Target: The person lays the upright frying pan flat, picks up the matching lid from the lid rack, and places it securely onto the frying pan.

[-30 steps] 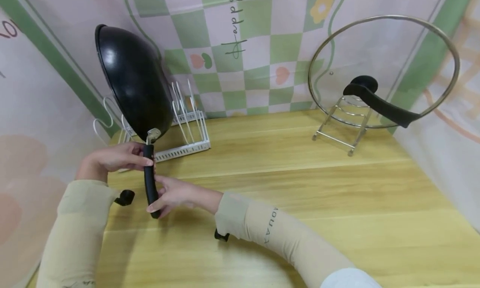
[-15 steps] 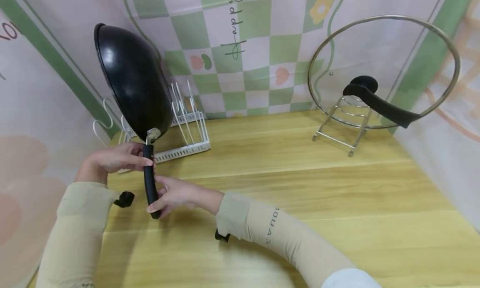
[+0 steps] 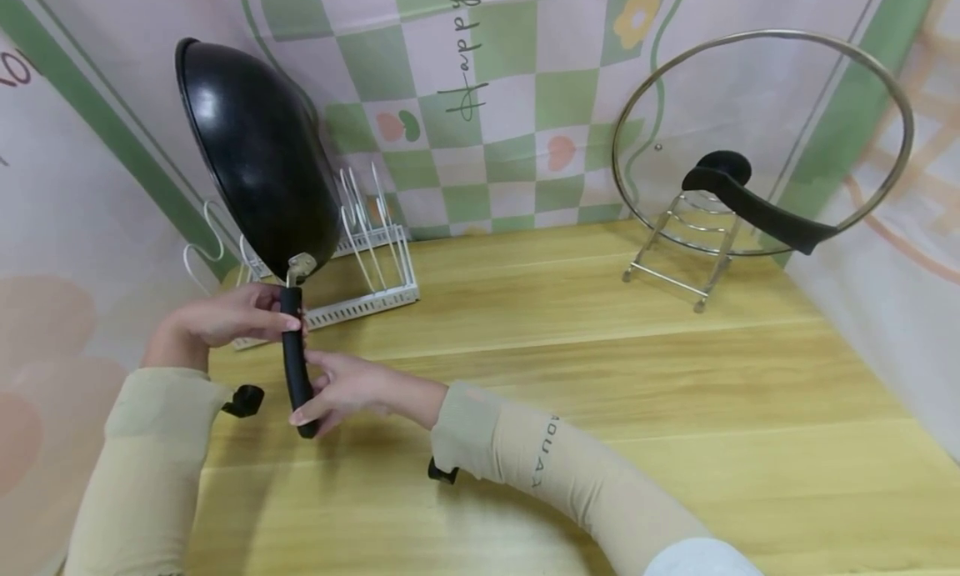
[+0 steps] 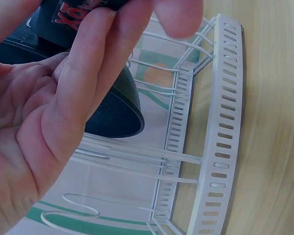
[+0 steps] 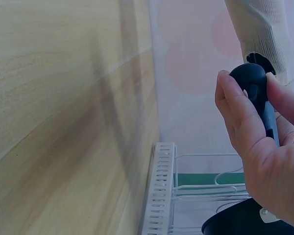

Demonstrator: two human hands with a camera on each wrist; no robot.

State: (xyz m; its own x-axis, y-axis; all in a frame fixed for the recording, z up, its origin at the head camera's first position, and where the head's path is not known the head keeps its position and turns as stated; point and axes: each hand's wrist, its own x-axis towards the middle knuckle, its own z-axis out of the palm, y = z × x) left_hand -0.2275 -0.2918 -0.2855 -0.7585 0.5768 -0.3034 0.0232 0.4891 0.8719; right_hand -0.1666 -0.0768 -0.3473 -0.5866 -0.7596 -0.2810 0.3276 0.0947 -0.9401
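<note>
A black wok (image 3: 258,155) stands on its side, its rim turned to the left, among the wires of a white dish rack (image 3: 360,308). Its black handle (image 3: 294,363) points down toward the person. My left hand (image 3: 236,316) grips the handle close to the metal joint, thumb on top. Lower down, my right hand (image 3: 348,393) holds the handle's end between thumb and fingers. In the left wrist view the rack's slotted rail (image 4: 226,117) lies beyond the fingers. The handle's rounded tip (image 5: 250,78) shows between thumb and fingers in the right wrist view.
At the back right, a glass lid (image 3: 795,84) with a metal rim leans upright in a small wire stand (image 3: 671,284), its black handle (image 3: 765,213) facing out. A patterned cloth wall (image 3: 517,101) closes off the back of the wooden table (image 3: 600,393).
The head view has shifted slightly. The wok's upper rim sits a little further left than before, while both hands keep their hold on the handle.
</note>
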